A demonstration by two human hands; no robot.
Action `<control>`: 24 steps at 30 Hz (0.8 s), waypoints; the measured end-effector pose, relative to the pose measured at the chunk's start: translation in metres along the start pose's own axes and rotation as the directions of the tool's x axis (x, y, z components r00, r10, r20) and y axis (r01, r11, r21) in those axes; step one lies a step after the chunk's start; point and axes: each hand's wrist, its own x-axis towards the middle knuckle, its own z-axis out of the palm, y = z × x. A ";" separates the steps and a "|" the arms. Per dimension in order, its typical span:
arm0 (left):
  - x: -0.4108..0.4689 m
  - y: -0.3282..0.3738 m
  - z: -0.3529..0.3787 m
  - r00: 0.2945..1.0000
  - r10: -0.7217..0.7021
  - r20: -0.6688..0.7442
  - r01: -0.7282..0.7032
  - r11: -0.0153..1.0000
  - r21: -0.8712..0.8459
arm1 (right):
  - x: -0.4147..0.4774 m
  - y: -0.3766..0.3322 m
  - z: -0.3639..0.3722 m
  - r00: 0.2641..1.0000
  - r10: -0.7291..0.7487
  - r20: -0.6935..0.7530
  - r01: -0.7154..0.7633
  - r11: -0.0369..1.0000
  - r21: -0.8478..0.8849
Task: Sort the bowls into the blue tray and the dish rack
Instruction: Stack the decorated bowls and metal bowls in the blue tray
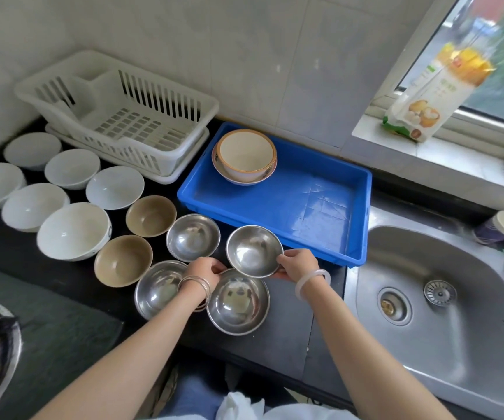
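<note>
Both left fingers (218, 268) and right fingers (281, 258) pinch bowl (254, 251)

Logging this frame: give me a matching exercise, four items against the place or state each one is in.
Things:
1. dish rack
2. cream bowls
3. steel bowl nearest the tray
4. brown bowls

Places or states:
A. held at the rim by the left hand and right hand
B. on the dark counter, untouched
C. stacked in the blue tray
D. holds no bowls

Pairs: 1-D, 2-C, 3-A, 4-B.
</note>
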 end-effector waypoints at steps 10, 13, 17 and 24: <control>0.011 0.009 0.013 0.996 -0.090 -0.009 0.076 0.890 -0.450 | -0.016 0.018 -0.016 0.983 -0.139 -0.118 0.126 0.986 -0.109; 0.010 0.008 0.015 0.984 -0.173 0.052 0.168 0.773 -0.611 | -0.018 0.025 -0.013 0.976 -0.154 -0.152 0.131 0.980 -0.151; 0.007 0.009 0.015 0.978 -0.180 0.102 0.201 0.703 -0.682 | -0.019 0.032 -0.007 0.969 -0.174 -0.173 0.134 0.966 -0.221; 0.007 0.004 0.019 0.981 -0.131 0.144 0.192 0.772 -0.606 | -0.017 0.046 0.000 0.965 -0.157 -0.209 0.128 0.981 -0.143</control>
